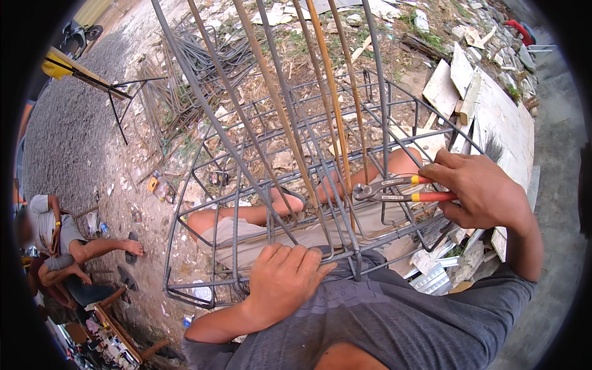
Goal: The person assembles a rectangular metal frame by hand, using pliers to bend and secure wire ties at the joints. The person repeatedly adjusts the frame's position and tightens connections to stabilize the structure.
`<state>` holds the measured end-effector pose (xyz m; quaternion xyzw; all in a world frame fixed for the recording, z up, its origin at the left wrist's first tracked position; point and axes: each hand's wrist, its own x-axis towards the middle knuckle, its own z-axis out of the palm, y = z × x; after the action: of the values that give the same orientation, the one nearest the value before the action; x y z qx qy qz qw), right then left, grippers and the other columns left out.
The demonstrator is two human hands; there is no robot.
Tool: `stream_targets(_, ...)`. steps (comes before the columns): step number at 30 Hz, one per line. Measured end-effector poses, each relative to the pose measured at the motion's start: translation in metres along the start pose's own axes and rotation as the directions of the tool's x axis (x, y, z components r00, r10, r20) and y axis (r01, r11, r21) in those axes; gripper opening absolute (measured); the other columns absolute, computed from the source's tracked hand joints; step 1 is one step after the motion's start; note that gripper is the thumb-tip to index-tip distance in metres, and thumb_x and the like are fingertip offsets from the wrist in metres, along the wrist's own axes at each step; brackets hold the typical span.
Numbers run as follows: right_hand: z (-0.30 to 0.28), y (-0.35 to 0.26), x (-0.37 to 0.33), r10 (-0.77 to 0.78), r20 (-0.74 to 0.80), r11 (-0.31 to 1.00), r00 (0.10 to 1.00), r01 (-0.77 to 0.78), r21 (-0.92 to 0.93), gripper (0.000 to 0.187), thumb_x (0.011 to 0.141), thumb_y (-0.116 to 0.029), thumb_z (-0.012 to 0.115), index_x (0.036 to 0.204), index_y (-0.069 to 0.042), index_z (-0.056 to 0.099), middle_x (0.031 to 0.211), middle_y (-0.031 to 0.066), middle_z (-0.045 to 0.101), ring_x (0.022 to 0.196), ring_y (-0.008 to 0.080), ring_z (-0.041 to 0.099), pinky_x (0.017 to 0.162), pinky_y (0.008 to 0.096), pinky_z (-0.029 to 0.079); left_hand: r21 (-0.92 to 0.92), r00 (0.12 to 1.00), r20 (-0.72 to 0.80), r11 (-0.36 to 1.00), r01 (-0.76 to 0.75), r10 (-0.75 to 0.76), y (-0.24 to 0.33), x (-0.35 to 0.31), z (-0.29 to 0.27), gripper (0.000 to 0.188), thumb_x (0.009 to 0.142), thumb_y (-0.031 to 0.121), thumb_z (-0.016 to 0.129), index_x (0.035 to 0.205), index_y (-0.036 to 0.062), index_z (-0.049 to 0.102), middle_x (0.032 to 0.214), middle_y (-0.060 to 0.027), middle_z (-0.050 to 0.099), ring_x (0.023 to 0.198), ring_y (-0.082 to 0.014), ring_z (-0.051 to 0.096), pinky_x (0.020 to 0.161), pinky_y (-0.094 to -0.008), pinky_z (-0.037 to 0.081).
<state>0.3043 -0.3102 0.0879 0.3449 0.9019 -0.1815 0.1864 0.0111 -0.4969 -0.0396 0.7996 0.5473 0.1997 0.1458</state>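
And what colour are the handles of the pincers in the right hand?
The handles are red and yellow; they show best in the head view.

Grips: two, the left hand (283, 280) and the right hand (487, 188). Pincers (401, 198): one pair, with two handles. Steel cage (236, 246): one. Tall bars (200, 102) running out through the top edge of the frame: eight counted. Heap of loose steel rods (216, 55), upper left of centre: one; its rods overlap too closely for a count. Motorbike (75, 40), upper left of the frame: one. Gravel pile (68, 123), left: one. Dark sandals (127, 279), lower left: two. Seated people (44, 227), left edge: at least one; overlap prevents a firm figure. Pale boards (509, 132), right of the frame: no fewer than three, some partly covered. Red object (524, 34), upper right: one.
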Motion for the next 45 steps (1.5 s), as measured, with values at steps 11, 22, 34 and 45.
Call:
stream_targets(11, 0.001, 0.035, 0.021, 0.150, 0.369, 0.942, 0.917, -0.245, 0.227, 0.061, 0.072, -0.047, 0.086, 0.110, -0.001, 0.071, 0.087, 0.0154, 0.071, 0.079, 0.0320, 0.069, 0.071, 0.0420, 0.050, -0.030, 0.992, -0.092, 0.995, -0.093, 0.090, -0.004, 0.003, 0.005, 0.032, 0.088, 0.038, 0.082, 0.085, 0.0111, 0.064, 0.069, -0.0015, 0.054, 0.060, -0.0187, 0.059, 0.060, -0.0340, 0.040)
stream_targets(22, 0.007, 0.026, 0.026, 0.005, -0.156, 0.998, 0.988, -0.015, -0.069, 0.037, 0.066, -0.019, 0.075, 0.100, -0.004, 0.073, 0.094, 0.0148, 0.063, 0.084, 0.0385, 0.066, 0.075, 0.0487, 0.052, -0.054, 0.986, -0.147, 0.995, -0.089, 0.080, -0.007, 0.005, 0.008, 0.030, 0.082, 0.035, 0.087, 0.083, 0.0109, 0.070, 0.061, 0.0005, 0.059, 0.055, -0.0185, 0.061, 0.055, -0.0348, 0.039)
stream_targets(34, -0.035, 0.042, 0.037, 0.217, 0.151, 0.943, 0.964, -0.247, 0.223, 0.058, 0.080, -0.058, 0.083, 0.085, -0.002, 0.066, 0.064, 0.0092, 0.059, 0.060, 0.0236, 0.062, 0.059, 0.0416, 0.045, -0.072, 0.982, -0.168, 0.993, -0.095, 0.082, -0.008, 0.016, -0.005, 0.028, 0.079, 0.033, 0.089, 0.080, 0.0114, 0.070, 0.060, -0.0014, 0.062, 0.053, -0.0210, 0.062, 0.052, -0.0360, 0.042)
stream_targets(45, -0.014, 0.026, -0.024, 0.470, -0.556, 0.725, 0.686, 0.060, 0.686, 0.044, 0.080, -0.018, 0.093, 0.109, -0.003, 0.064, 0.075, -0.0034, 0.057, 0.062, 0.0043, 0.051, 0.055, 0.0221, 0.042, -0.019, 0.975, -0.222, 1.000, -0.010, 0.006, -0.050, 0.089, -0.064, 0.039, 0.090, 0.045, 0.079, 0.076, 0.0104, 0.067, 0.059, -0.0092, 0.062, 0.055, -0.0294, 0.065, 0.052, -0.0410, 0.047)
